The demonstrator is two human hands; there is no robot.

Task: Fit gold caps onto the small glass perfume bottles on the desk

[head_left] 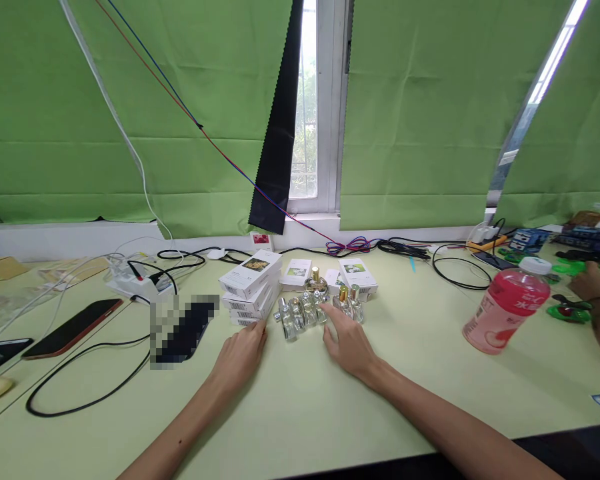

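A stack of white boxes (247, 297) with barcodes on their ends stands ahead of my left hand (241, 351). That hand lies low on the table, its fingertips against the lower front of the stack and partly hidden; it appears loosely open. Small clear glass perfume bottles (295, 317), several in a row, stand right of the stack. At the row's right part is my right hand (349, 343), thumb and index finger apart, the index tip touching or very close to a bottle. A rounder bottle with a gold cap (315, 283) stands behind the row.
More white boxes (359, 275) lie behind the bottles. A pink drink bottle (505, 310) stands at right, near another person's hand (597, 287). Leftward are a phone (75, 327), a power strip (143, 283) and a looped black cable (87, 411). Cables line the wall.
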